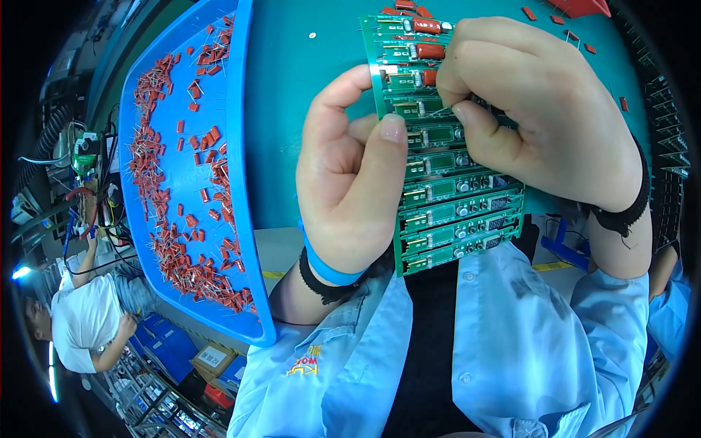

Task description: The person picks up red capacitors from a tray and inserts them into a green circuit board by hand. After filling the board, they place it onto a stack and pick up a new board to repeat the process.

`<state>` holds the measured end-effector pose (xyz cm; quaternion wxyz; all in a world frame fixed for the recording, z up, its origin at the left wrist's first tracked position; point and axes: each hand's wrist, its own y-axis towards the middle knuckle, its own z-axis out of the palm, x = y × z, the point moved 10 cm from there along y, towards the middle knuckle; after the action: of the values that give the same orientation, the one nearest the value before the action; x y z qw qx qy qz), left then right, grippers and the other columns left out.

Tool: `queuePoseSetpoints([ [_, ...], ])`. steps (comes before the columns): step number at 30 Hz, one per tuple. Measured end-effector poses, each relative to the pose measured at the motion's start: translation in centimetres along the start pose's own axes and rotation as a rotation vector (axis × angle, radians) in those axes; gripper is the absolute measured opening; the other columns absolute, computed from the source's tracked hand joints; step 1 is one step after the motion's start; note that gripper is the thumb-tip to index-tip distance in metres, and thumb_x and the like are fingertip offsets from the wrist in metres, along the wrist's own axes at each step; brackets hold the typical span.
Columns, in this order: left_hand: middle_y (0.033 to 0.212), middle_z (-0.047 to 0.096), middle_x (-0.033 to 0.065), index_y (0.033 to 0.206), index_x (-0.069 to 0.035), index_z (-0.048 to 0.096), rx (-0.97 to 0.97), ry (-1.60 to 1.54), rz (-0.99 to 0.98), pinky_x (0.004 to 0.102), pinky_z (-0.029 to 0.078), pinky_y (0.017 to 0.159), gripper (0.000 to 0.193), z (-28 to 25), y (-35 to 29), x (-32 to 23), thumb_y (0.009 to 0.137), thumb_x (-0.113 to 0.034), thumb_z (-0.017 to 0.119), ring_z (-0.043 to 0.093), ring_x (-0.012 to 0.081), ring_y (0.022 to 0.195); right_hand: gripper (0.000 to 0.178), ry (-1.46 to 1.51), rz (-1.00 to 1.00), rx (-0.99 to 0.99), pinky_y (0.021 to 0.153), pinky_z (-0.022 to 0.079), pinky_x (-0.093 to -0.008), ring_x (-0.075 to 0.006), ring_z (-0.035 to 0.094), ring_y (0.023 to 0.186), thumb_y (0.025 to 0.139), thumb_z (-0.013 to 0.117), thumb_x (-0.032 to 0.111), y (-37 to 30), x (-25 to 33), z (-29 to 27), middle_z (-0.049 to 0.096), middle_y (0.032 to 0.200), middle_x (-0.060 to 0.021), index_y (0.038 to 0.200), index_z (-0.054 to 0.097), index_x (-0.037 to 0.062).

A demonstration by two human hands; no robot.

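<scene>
A green circuit board panel (438,191), split into several narrow rows, is tilted up in front of me. My left hand (350,168) grips its left edge, thumb on the front face and fingers behind. The far rows carry dark red capacitors (429,51); nearer rows show small coils, buttons and displays. My right hand (529,102) is over the panel's upper right side, thumb and forefinger pinched together. Thin wire leads show at those fingertips, above the fourth row; the body of that component is hidden by the fingers.
A blue tray (248,182) full of loose red capacitors (171,255) stands to the left. More capacitors (529,14) lie scattered on the green work mat (292,80). At the far right is a red container (584,7), with dark racks beside it. Another person (87,314) is at the lower left.
</scene>
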<state>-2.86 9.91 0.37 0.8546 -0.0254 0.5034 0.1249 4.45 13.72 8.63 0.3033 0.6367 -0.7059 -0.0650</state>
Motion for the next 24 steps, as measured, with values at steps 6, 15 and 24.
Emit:
queuePoseSetpoints([
  [6,0.101,0.06,0.0144,0.127,0.001,0.03,0.007,-0.007,0.001,0.0221,0.047,0.072,0.037,0.03,-0.09,0.17,0.091,0.001,0.039,0.058,0.0104,0.084,0.024,0.048,0.007,-0.027,0.057,0.041,-0.0342,-0.0249,0.051,0.065,0.06,0.065,0.001,-0.16,0.07,0.04,0.052,0.072,-0.0092,0.082,0.058,0.0027],
  [15,0.101,0.06,0.0145,0.126,0.001,0.03,-0.018,0.022,0.007,0.0217,0.047,0.072,0.036,-0.26,-0.13,-0.02,0.092,0.0,0.039,0.058,0.0099,0.083,0.023,0.131,0.007,-0.068,0.058,0.041,-0.0342,-0.0252,0.051,0.065,0.06,0.064,0.001,0.06,0.14,0.06,0.052,0.071,-0.0092,0.082,0.058,0.0027],
  [24,0.108,0.057,0.0183,0.125,0.003,0.033,0.036,0.02,0.094,0.0288,0.049,0.08,0.034,0.03,0.1,-0.4,0.092,-0.002,0.037,0.059,0.0179,0.093,0.022,0.195,0.021,-0.106,0.058,0.041,-0.0342,-0.0254,0.051,0.065,0.06,0.064,0.001,0.14,0.22,-0.35,0.052,0.071,-0.0092,0.082,0.059,0.0027],
])
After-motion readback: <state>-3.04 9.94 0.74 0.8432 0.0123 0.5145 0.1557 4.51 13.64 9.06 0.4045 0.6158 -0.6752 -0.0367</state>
